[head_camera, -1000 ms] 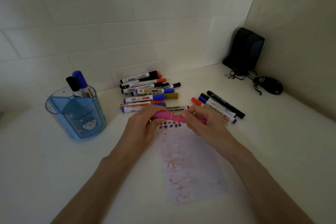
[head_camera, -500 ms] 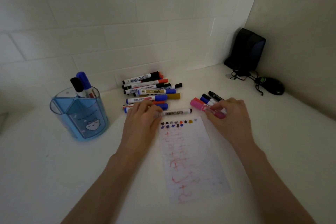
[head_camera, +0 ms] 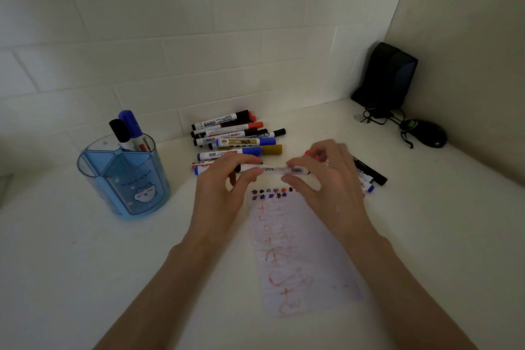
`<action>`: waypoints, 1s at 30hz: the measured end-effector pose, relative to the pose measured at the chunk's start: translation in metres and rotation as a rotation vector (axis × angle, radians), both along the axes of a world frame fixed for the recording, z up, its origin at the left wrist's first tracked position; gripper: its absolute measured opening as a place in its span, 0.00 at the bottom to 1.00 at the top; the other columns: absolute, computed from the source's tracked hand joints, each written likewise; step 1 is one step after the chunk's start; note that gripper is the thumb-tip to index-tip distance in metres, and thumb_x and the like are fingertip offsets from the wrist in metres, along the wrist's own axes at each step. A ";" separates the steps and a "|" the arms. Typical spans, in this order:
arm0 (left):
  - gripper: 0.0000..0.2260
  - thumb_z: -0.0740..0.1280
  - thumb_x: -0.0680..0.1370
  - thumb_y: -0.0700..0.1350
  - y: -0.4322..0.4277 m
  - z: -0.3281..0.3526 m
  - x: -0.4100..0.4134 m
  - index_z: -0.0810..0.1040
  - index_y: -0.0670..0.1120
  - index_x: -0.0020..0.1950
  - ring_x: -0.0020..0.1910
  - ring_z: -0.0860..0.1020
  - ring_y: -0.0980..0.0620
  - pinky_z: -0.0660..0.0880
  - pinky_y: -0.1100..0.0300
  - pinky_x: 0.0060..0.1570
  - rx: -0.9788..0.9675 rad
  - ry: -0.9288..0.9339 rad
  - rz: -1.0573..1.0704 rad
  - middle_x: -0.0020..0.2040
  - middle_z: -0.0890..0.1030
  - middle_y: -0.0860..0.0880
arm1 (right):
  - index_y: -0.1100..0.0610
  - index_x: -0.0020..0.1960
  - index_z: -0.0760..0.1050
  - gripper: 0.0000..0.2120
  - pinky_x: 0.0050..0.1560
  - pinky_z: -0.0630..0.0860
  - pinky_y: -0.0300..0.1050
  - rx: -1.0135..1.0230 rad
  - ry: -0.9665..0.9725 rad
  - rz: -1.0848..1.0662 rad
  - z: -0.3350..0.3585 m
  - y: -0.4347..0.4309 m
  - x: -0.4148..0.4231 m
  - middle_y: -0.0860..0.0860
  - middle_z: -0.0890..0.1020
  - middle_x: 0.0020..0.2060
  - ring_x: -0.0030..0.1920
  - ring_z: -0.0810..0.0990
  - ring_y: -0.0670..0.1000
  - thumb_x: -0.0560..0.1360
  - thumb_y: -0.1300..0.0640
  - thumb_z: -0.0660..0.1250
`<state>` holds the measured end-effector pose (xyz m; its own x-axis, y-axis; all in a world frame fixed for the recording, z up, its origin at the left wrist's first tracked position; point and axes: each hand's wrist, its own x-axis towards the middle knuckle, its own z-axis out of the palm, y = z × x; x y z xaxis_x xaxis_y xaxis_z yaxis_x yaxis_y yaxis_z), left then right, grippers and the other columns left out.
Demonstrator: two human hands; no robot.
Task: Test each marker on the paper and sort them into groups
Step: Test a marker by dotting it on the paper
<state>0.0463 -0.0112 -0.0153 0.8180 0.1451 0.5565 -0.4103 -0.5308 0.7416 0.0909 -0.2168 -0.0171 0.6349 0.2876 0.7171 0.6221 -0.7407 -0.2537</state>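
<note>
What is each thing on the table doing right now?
white marker, lifted, level.
left hand, pinches the marker's left end.
right hand, pinches the marker's right end.
paper, flat, scribbled on.
blue pen holder, upright, markers inside.
marker pile, lying capped.

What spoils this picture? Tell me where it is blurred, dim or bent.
Head view: dim overall, no glare; motion blur smears the left hand, the right hand and the white-barrelled marker they pinch; the translucent blue plastic pen holder is sharp; wide-angle distortion curves the white wall tiles.
</note>
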 end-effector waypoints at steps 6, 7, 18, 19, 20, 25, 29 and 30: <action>0.06 0.71 0.78 0.47 -0.002 0.009 -0.001 0.85 0.52 0.53 0.35 0.81 0.59 0.75 0.67 0.37 -0.414 0.018 -0.044 0.40 0.87 0.53 | 0.45 0.56 0.82 0.34 0.36 0.75 0.34 0.809 0.894 0.233 0.020 0.001 -0.015 0.47 0.84 0.41 0.36 0.80 0.41 0.59 0.23 0.75; 0.07 0.71 0.77 0.46 -0.003 0.008 -0.002 0.85 0.50 0.54 0.37 0.83 0.57 0.76 0.66 0.36 -0.394 0.037 -0.100 0.42 0.87 0.52 | 0.48 0.56 0.84 0.32 0.34 0.74 0.36 0.838 1.001 0.358 0.018 0.003 -0.018 0.49 0.84 0.39 0.35 0.79 0.44 0.63 0.27 0.75; 0.16 0.58 0.82 0.52 -0.020 -0.001 -0.006 0.81 0.44 0.59 0.38 0.76 0.61 0.70 0.73 0.43 0.316 0.065 -0.164 0.43 0.79 0.55 | 0.55 0.44 0.85 0.12 0.32 0.73 0.37 0.807 0.774 0.336 0.017 0.012 -0.017 0.49 0.80 0.29 0.30 0.74 0.46 0.81 0.49 0.70; 0.16 0.58 0.82 0.52 -0.017 -0.001 -0.005 0.81 0.45 0.58 0.38 0.77 0.61 0.71 0.73 0.44 0.294 0.121 -0.175 0.43 0.80 0.55 | 0.55 0.43 0.85 0.13 0.31 0.72 0.36 0.878 0.748 0.306 0.018 0.007 -0.013 0.48 0.79 0.29 0.29 0.73 0.45 0.81 0.49 0.70; 0.16 0.57 0.82 0.53 -0.010 -0.002 -0.005 0.81 0.46 0.57 0.41 0.78 0.60 0.73 0.70 0.46 0.259 0.192 -0.182 0.45 0.81 0.54 | 0.54 0.42 0.85 0.13 0.32 0.71 0.35 0.994 0.725 0.269 0.021 -0.002 -0.008 0.47 0.77 0.29 0.29 0.72 0.44 0.81 0.49 0.70; 0.13 0.54 0.85 0.51 0.004 -0.002 -0.011 0.76 0.46 0.55 0.41 0.76 0.57 0.72 0.63 0.44 0.212 0.281 -0.201 0.44 0.79 0.53 | 0.52 0.43 0.86 0.13 0.41 0.76 0.48 1.025 0.656 0.042 0.014 -0.033 0.008 0.55 0.85 0.35 0.35 0.79 0.51 0.82 0.48 0.69; 0.08 0.54 0.85 0.53 -0.007 -0.010 -0.011 0.69 0.52 0.59 0.46 0.74 0.59 0.68 0.67 0.44 0.392 0.305 -0.271 0.49 0.74 0.56 | 0.57 0.48 0.85 0.12 0.28 0.76 0.39 0.868 0.760 0.086 0.004 -0.007 0.004 0.51 0.88 0.36 0.30 0.83 0.49 0.77 0.48 0.75; 0.09 0.54 0.84 0.55 -0.007 -0.012 -0.011 0.68 0.54 0.60 0.46 0.73 0.60 0.68 0.67 0.44 0.450 0.312 -0.286 0.50 0.73 0.57 | 0.58 0.46 0.84 0.12 0.28 0.75 0.36 0.848 0.760 0.058 0.002 -0.003 0.004 0.49 0.86 0.34 0.28 0.81 0.46 0.75 0.49 0.78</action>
